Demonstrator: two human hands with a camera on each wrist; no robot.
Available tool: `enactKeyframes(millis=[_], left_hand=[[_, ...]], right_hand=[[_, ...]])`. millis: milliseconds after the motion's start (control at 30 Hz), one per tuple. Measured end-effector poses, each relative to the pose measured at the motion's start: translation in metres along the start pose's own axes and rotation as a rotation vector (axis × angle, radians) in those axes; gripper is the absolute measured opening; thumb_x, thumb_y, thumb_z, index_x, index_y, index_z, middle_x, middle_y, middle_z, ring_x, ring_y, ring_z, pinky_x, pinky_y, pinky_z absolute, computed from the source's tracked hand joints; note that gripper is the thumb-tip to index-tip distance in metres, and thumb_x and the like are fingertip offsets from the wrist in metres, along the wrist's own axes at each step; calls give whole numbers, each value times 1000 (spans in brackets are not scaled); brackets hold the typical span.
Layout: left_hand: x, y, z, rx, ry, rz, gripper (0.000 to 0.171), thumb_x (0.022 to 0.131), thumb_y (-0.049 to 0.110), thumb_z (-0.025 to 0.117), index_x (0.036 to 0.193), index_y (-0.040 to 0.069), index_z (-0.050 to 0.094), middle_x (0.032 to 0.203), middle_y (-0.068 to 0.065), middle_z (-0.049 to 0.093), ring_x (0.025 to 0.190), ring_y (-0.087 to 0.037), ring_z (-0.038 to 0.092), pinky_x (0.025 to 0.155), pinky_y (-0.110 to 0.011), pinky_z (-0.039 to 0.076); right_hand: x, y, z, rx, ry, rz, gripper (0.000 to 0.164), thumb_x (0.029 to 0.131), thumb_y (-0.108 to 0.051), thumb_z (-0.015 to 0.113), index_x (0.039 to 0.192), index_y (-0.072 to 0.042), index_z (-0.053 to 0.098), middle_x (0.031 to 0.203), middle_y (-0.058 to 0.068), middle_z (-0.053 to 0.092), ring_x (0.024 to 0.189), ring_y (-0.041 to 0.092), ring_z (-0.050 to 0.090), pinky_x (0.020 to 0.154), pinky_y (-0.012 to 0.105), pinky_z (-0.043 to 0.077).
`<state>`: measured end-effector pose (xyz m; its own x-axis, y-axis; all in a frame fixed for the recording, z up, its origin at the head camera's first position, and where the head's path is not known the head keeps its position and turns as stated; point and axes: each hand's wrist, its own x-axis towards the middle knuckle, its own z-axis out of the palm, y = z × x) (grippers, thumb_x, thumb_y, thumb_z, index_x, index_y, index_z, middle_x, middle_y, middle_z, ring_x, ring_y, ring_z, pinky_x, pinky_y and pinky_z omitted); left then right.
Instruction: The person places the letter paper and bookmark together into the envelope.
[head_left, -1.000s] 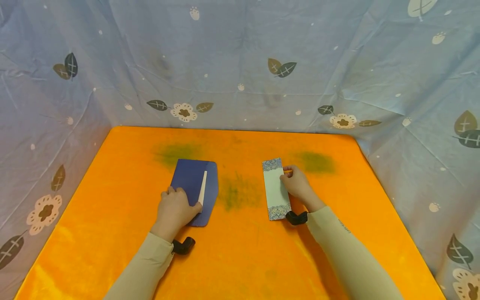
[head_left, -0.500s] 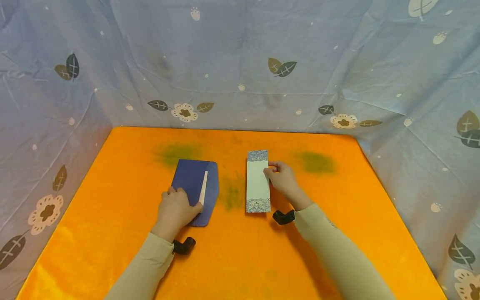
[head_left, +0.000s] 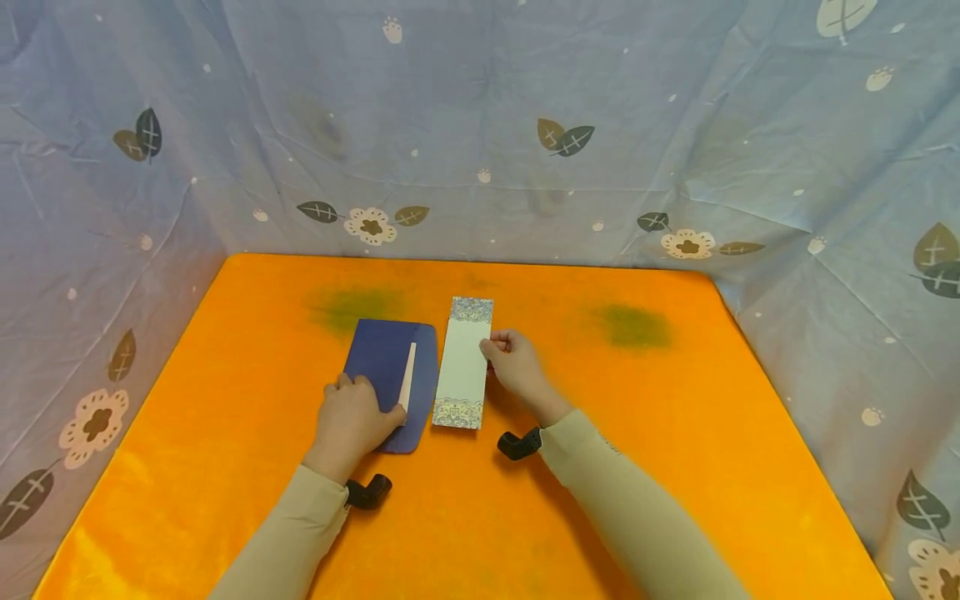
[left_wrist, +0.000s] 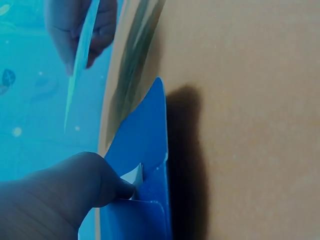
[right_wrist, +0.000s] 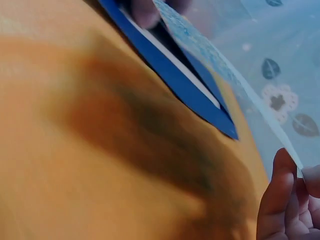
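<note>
A dark blue envelope (head_left: 382,346) lies toward the left in the head view, its flap (head_left: 426,367) unfolded to the right. A narrow white wedge (head_left: 408,379) shows at its mouth; whether it is lining or a paper inside I cannot tell. My left hand (head_left: 352,421) grips the envelope, the thumb at the mouth, as the left wrist view also shows (left_wrist: 107,180). Just right of the flap, a pale card (head_left: 461,358) with blue lace-patterned ends is held above the table. My right hand (head_left: 517,367) pinches its right edge between thumb and fingers.
An orange cloth (head_left: 600,483) with dark greenish smudges covers the table. Behind and at both sides hangs a grey-blue curtain (head_left: 480,100) printed with leaves and flowers. Black wrist mounts (head_left: 519,444) stick out near both cuffs.
My right hand has carried the pale card leftward, from the right of the table to beside the envelope's flap, tilting it slightly. My left hand and the envelope have stayed put.
</note>
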<state>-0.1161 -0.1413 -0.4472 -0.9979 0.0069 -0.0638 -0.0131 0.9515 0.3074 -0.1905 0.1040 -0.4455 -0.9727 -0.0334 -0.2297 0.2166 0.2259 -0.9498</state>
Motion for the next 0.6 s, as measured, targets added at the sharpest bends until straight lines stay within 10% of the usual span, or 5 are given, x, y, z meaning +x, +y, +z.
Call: enactKeyframes(millis=[600], left_hand=[[2, -2, 0, 9, -23, -9, 78, 82, 49, 65, 112, -22, 49, 114, -43, 47, 96, -52, 46, 80, -57, 46]], right_hand=[[0, 9, 49, 32, -72, -11, 22, 96, -14, 60, 108, 1, 51, 87, 15, 55, 67, 28, 62, 65, 34, 57]])
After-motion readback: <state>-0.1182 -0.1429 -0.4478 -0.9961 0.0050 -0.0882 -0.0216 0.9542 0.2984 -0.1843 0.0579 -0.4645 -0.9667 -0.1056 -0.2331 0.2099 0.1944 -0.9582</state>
